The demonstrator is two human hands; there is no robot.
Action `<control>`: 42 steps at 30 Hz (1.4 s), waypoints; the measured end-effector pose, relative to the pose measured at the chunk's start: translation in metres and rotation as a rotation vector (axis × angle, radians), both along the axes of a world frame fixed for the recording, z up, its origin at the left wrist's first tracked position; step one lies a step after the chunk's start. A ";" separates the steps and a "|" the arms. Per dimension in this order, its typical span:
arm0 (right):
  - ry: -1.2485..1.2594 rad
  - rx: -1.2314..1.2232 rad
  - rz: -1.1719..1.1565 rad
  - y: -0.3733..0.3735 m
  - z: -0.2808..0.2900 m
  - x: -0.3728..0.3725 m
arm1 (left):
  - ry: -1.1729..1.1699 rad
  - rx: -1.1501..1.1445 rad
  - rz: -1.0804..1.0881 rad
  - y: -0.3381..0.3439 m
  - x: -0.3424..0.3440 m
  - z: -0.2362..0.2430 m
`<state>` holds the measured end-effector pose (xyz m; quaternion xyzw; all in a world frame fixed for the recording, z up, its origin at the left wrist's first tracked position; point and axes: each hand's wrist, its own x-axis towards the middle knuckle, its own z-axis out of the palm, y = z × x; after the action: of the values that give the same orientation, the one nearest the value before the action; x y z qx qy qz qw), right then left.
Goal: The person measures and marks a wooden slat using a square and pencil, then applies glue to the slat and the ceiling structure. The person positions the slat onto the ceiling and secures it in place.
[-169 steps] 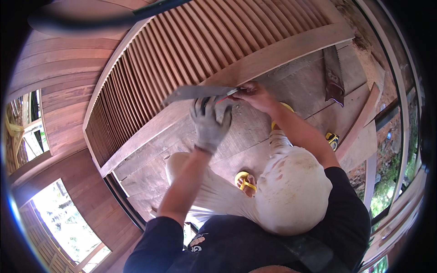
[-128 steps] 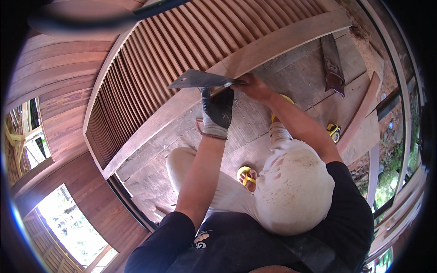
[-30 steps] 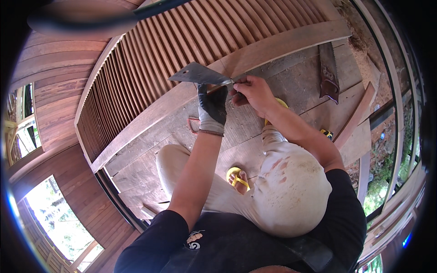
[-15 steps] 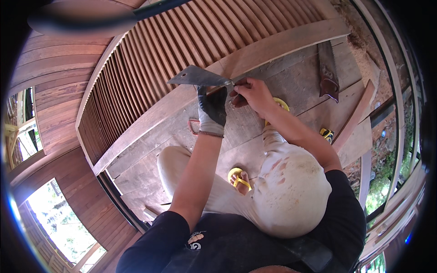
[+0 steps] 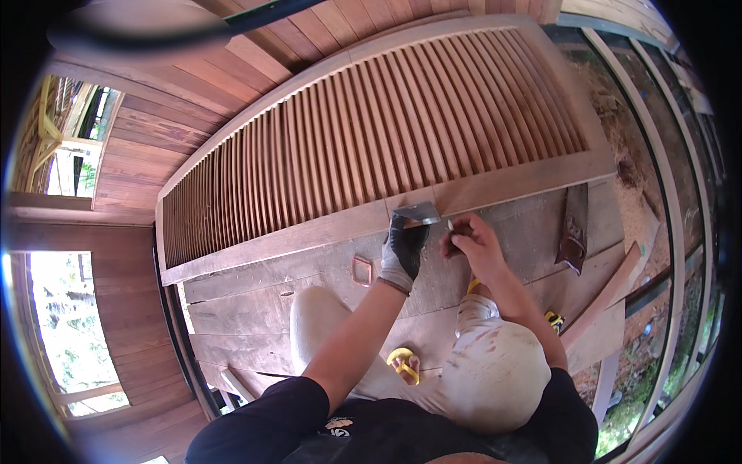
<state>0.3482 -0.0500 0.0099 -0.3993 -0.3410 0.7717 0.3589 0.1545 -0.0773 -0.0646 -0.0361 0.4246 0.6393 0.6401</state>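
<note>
My left hand (image 5: 402, 251), in a grey and black glove, grips a flat grey metal plate (image 5: 418, 212) with a slanted edge. The plate is at the near rail (image 5: 348, 233) of a large slatted wooden panel (image 5: 371, 124). Just right of it is my bare right hand (image 5: 478, 246), its fingers pinched round a small pale-tipped thing (image 5: 450, 224). That thing is slim, and its kind is too small to make out. Its tip is near the plate's right end, apart from the rail.
On the plank floor (image 5: 255, 309) are a reddish square loop (image 5: 361, 271), a handsaw (image 5: 573, 232) and a yellow and black tool (image 5: 554, 319). A wooden strip (image 5: 603, 298) lies at the right, beside open framing beams (image 5: 672, 193). My feet wear yellow sandals (image 5: 402, 362).
The view has shifted, so more of the slatted panel shows. My left hand has tilted the metal plate, which now looks shorter. My right hand has moved slightly away from the plate.
</note>
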 end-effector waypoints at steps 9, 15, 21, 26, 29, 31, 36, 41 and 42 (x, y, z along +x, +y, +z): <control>-0.718 0.477 0.150 0.006 -0.044 -0.019 | -0.042 -0.026 -0.027 -0.005 0.008 0.016; -0.664 0.575 0.125 0.000 -0.034 -0.015 | -0.016 -0.169 -0.214 -0.025 0.011 0.026; -0.421 0.184 -0.109 -0.021 -0.040 0.045 | 0.221 0.044 -0.709 -0.050 -0.007 0.081; 0.015 -0.115 -0.541 -0.058 -0.076 0.116 | 1.859 0.174 -0.676 -0.021 -0.047 0.141; -0.052 -0.226 -0.783 -0.094 -0.115 0.150 | 2.399 0.209 -0.853 0.000 -0.083 0.123; -0.269 -0.255 -0.736 -0.106 -0.106 0.142 | 2.385 0.097 -1.103 0.007 -0.091 0.113; -0.264 -0.368 -0.624 -0.103 -0.102 0.118 | 2.456 0.261 -0.945 0.018 -0.111 0.078; -0.172 -0.452 -0.560 -0.086 -0.121 0.077 | 2.499 0.412 -0.835 0.031 -0.112 0.072; -0.140 -0.464 -0.599 -0.081 -0.141 0.071 | 2.491 0.463 -0.832 0.035 -0.112 0.073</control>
<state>0.4188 -0.1314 -0.1306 -0.6037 -0.0492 0.6602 0.4442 0.0428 -0.0425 0.0086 0.8086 0.5841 0.0606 -0.0351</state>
